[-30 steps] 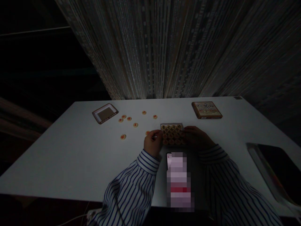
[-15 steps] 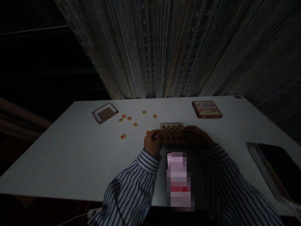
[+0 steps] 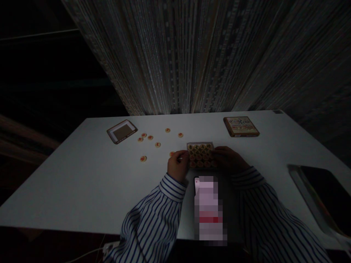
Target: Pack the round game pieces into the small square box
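A small tray of round wooden game pieces [image 3: 201,154] sits on the white table [image 3: 82,182] in front of me. My left hand [image 3: 178,166] rests curled against the tray's left side, fingers closed at its edge. On the tray's right side lies my right hand [image 3: 227,159], its fingers bent over the edge. Several loose round pieces [image 3: 150,137] lie scattered to the left, and one piece [image 3: 171,153] sits just beside my left hand. The room is dim, so I cannot make out if either hand pinches a piece.
An empty box half [image 3: 122,131] lies at the back left. At the back right sits a printed box lid [image 3: 241,126]. A lit phone [image 3: 210,208] lies near the front edge between my arms. A dark flat object [image 3: 320,197] sits at the right edge. A curtain hangs behind.
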A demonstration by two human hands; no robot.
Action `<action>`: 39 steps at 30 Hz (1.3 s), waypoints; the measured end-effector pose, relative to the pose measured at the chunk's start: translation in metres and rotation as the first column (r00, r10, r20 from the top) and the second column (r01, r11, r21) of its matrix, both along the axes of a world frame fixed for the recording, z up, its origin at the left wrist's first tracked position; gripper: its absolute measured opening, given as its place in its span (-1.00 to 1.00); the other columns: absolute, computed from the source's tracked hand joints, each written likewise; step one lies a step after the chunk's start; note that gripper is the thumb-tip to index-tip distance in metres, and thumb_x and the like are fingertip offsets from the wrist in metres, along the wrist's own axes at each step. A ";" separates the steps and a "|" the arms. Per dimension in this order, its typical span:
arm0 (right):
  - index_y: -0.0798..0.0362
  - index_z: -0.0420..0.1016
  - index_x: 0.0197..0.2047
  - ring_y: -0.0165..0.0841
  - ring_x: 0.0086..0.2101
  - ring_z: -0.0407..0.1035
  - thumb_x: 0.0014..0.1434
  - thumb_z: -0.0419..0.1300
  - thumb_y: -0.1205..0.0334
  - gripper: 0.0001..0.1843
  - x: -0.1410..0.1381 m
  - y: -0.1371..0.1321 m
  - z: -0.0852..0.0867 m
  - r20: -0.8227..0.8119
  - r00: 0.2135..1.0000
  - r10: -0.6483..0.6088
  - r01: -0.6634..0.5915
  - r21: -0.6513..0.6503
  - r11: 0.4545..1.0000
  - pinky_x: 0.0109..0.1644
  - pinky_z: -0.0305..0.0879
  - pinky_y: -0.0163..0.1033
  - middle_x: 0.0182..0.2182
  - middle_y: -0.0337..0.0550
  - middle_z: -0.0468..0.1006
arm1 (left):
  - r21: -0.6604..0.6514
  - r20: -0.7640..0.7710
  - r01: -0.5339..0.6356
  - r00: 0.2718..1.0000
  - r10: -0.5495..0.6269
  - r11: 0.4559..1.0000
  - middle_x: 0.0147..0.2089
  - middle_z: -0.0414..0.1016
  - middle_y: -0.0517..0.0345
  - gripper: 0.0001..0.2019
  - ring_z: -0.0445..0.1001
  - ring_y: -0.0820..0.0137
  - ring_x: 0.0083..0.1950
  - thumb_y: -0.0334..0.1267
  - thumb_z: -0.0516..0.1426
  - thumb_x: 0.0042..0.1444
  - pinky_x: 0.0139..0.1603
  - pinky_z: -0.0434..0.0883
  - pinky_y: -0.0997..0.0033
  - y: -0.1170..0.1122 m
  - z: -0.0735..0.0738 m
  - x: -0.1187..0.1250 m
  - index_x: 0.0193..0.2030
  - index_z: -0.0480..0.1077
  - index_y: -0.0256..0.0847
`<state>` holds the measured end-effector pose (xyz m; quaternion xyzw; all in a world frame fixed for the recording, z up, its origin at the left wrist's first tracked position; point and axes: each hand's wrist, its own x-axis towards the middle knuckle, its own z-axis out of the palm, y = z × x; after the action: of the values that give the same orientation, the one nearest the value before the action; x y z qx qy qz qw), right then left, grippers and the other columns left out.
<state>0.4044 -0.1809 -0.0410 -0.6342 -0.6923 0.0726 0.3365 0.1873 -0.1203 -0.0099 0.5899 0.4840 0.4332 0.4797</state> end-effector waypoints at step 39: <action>0.00 0.44 -0.32 -0.26 -0.25 0.41 0.02 0.12 0.14 -0.82 0.003 -0.011 0.018 -0.039 0.998 0.050 -0.049 0.019 0.999 -0.18 0.40 -0.07 -0.30 -0.07 0.51 | -0.007 -0.032 0.010 0.999 -0.010 1.000 -0.46 0.51 0.13 -0.88 0.46 0.44 -0.43 -0.35 0.11 -0.06 -0.38 0.41 0.47 0.000 0.003 0.000 -0.39 0.47 -0.29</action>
<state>0.4069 -0.1922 -0.0234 -0.6122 -0.7018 0.0872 0.3537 0.1873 -0.1200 -0.0072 0.5977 0.4901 0.4195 0.4760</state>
